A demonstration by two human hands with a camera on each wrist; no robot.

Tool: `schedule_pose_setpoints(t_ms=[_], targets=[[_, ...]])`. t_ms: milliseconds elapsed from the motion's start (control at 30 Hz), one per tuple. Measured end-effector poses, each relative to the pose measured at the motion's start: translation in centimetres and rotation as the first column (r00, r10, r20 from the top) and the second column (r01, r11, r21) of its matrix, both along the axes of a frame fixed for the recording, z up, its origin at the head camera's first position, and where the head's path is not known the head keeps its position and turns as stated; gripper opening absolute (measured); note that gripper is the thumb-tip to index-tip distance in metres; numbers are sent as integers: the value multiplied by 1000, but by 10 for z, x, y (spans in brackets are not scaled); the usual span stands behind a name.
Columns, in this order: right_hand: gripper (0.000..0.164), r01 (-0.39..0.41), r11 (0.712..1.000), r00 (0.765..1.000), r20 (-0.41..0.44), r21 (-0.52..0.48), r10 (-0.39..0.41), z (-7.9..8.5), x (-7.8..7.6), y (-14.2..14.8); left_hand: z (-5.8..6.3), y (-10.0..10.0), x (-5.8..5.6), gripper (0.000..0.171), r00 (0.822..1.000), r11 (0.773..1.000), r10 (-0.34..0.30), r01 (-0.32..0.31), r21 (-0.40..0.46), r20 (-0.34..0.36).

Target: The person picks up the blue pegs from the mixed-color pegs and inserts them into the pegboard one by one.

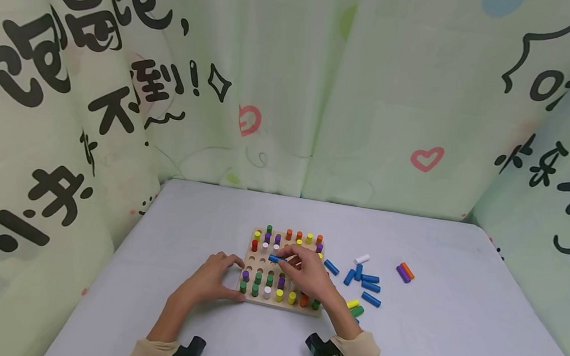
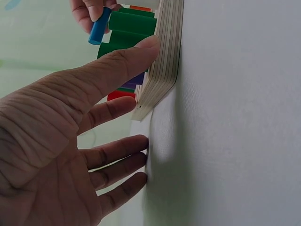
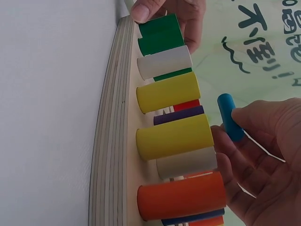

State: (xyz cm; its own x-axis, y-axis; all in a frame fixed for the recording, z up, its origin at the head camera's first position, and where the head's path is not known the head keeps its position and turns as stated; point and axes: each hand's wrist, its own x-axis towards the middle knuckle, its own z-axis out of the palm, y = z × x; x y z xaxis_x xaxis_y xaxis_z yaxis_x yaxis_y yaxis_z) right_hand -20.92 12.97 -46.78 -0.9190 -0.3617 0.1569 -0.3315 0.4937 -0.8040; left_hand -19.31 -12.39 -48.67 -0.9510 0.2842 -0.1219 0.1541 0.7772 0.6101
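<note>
A wooden pegboard (image 1: 253, 265) stands in the middle of the table, with rows of colored pegs upright in its holes and some bare holes midway. Over these holes my right hand (image 1: 309, 272) pinches a blue peg (image 3: 226, 109) between thumb and fingers. In the right wrist view that peg is tilted, apart from the standing pegs. My left hand (image 1: 212, 278) is at the board's left side, its thumb on the near left corner and its index finger at the left edge. The left wrist view shows its other fingers extended beside the board.
Right of the board lie several loose blue pegs (image 1: 370, 299) and a white peg (image 1: 361, 259). Farther right, an orange peg (image 1: 407, 270) and a purple peg (image 1: 402, 274) lie together. A green peg (image 1: 357, 311) lies by my right forearm. Printed curtains (image 1: 292, 99) surround the table.
</note>
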Motion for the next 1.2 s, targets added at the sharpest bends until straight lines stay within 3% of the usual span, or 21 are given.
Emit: schedule_pose_setpoints(t_ms=[1200], targets=[[13,11,1000,999,51,7,-12,-7,-14,-30,-2,-2,-1,63,1000,1000,-7,7,0,-12]])
